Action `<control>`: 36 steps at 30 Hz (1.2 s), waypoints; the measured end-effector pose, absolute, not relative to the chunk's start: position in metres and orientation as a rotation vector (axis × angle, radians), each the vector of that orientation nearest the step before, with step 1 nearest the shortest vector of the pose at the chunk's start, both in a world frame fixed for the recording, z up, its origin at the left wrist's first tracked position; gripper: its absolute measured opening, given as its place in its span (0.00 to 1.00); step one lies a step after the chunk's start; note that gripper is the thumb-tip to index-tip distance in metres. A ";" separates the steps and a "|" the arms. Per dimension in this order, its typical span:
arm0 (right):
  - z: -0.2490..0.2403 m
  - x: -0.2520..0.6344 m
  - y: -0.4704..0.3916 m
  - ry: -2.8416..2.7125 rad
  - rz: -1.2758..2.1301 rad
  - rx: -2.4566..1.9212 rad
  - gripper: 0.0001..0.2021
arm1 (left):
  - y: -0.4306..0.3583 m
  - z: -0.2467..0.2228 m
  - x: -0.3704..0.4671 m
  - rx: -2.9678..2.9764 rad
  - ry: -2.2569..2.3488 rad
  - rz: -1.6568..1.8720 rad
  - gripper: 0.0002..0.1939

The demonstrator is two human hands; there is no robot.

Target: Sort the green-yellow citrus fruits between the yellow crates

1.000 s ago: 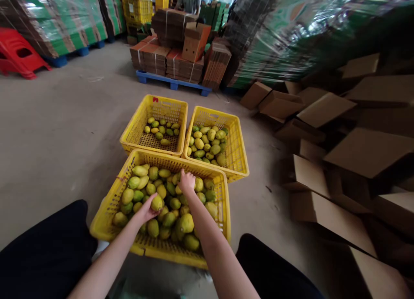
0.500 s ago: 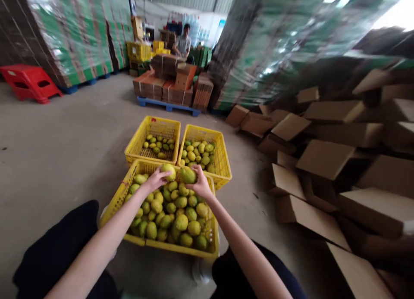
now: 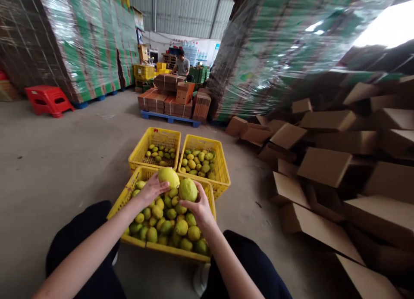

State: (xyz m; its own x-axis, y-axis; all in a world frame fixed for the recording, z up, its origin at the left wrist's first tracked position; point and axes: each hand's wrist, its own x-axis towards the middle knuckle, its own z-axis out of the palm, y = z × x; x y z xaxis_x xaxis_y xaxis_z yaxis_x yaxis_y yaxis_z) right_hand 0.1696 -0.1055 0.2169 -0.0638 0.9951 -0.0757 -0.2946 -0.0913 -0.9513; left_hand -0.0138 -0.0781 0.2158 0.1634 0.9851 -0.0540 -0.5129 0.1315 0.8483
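My left hand (image 3: 153, 189) is closed around a yellow lemon (image 3: 168, 177), raised over the far side of the near crate. Close beside it, my right hand (image 3: 201, 207) grips a greener lemon (image 3: 188, 189), held tilted up between thumb and fingers. Below both hands, the near yellow crate (image 3: 176, 252) is heaped with yellow and green lemons (image 3: 181, 227). Behind it stand two more yellow crates: the far left crate (image 3: 138, 157) has a thin layer of smaller lemons on its bottom, and the far right crate (image 3: 223, 163) holds a fuller layer.
Empty cardboard boxes (image 3: 324, 165) lie in a heap on the right. Ahead, flattened cartons (image 3: 164, 104) are stacked on a blue pallet (image 3: 170, 119), with a person (image 3: 182, 65) behind them. A red stool (image 3: 49, 100) stands left, near wrapped pallet stacks (image 3: 87, 45).
Both hands have come slightly nearer to me with their lemons. The right lemon has turned more upright. My view has tilted up a little, so the crates sit lower.
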 end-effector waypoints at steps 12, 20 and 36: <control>0.231 0.157 -0.108 -0.870 1.520 -0.912 0.32 | -0.083 0.228 -0.017 0.807 0.765 1.225 0.29; 0.234 0.166 -0.106 -0.885 1.452 -0.935 0.15 | -0.093 0.232 -0.006 0.952 0.922 1.165 0.21; 0.203 0.157 -0.094 -1.104 1.154 -1.374 0.11 | -0.088 0.164 0.022 0.505 0.866 1.075 0.14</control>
